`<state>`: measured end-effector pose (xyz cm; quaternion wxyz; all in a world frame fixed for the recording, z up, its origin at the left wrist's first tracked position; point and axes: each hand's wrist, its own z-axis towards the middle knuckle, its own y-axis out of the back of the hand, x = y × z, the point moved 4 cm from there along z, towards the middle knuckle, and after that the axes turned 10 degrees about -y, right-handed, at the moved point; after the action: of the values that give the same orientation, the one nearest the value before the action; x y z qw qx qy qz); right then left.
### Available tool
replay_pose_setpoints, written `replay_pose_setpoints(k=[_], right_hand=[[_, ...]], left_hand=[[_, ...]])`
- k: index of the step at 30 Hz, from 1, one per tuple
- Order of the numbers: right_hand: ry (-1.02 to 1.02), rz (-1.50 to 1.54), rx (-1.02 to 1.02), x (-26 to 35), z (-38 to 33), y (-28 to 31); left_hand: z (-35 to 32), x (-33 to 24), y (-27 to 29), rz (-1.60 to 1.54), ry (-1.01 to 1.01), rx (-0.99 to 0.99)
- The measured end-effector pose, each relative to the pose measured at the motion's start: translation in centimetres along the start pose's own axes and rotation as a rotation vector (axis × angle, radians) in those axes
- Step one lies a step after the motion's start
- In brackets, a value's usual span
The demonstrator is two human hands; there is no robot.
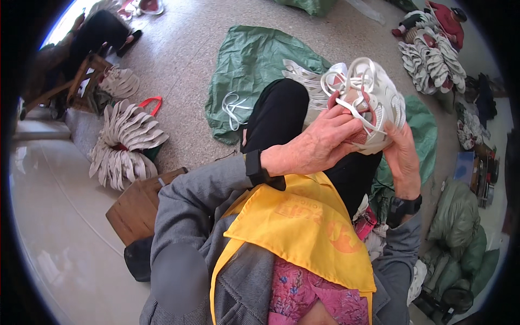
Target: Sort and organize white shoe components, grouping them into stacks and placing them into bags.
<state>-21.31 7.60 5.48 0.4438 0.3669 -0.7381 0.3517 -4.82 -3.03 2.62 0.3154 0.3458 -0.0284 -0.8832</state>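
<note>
Head view, one frame. The white shoe (374, 103) sits right of centre in the upper half of the frame, held above the person's black-trousered knee (279, 116). The left hand (317, 146) is closed around the near side of the shoe, fingers curled over the white lace (346, 86), which loops loosely above the shoe's opening. The right hand (403, 157) grips the shoe from the right and below, fingers wrapped against its side. Both wrists carry black bands.

A yellow apron (303, 227) with a faint orange round mark covers the lap at lower centre, over a grey jacket. A green plastic sheet (244, 65) lies on the speckled floor at upper centre, with a loose white lace (233, 108) on it. At left of centre, a fan-shaped stack of white shoe parts (127, 141) rests on a bag with a red handle; a wooden stool (138, 203) stands just below it. At upper right, another heap of white shoe parts (430, 59) lies beside a seated person in red (447, 21). Green sacks (460, 227) fill the lower right.
</note>
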Motion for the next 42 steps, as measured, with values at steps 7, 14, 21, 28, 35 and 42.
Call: replay_pose_setpoints(k=[7, 14, 21, 28, 35, 42], right_hand=[[0.057, -0.264, -0.114, 2.1, 4.9, 4.1], [-0.041, -0.683, -0.194, -1.6, 16.3, 10.0], [0.13, -1.081, -0.197, -5.5, 32.4, 12.8], [0.235, -1.05, -0.139, -12.8, 44.4, 12.7], [0.031, -1.328, 0.296, -20.9, 46.7, 14.1], [0.001, -1.365, 0.456, -19.2, 45.0, 12.9]], left_hand=[[2.2, 4.7, 1.0, -0.013, 0.088, 0.002], [0.6, 13.7, 8.0, 0.254, 0.415, 0.067], [-7.1, 24.8, 9.4, 0.249, 0.735, 0.115], [-9.1, 30.6, 6.1, 0.121, 0.807, 0.19], [-6.9, 35.0, 4.4, 0.114, 0.739, 0.331], [-1.3, 41.0, 0.8, 0.248, 0.36, 0.43]])
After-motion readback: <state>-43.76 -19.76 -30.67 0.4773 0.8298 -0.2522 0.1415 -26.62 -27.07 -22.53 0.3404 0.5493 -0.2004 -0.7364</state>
